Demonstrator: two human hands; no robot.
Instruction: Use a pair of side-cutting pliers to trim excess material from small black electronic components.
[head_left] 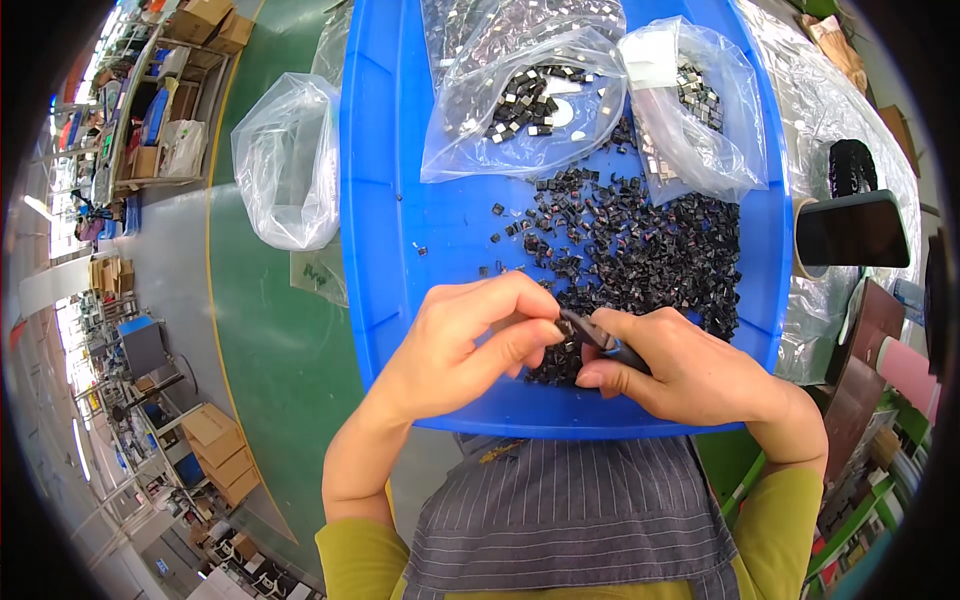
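My right hand (690,366) is closed around a pair of pliers or cutters with dark handles (622,352). Its jaws point left, toward the fingertips of my left hand (465,345). Thumb and index finger of that left hand pinch a small black part (565,325), partly hidden by the fingers and the tool's tip. Both hands are over the near side of a large blue tray (385,250). Many small black pieces (640,250) lie loose under and beyond my hands, spreading to the tray's right side.
Clear plastic bags of small black and white parts lie in the tray's far end, one at the middle (525,120) and one at the right (695,120). An opened clear bag (288,165) hangs at the tray's left edge. A phone (855,230) stands beyond the right edge.
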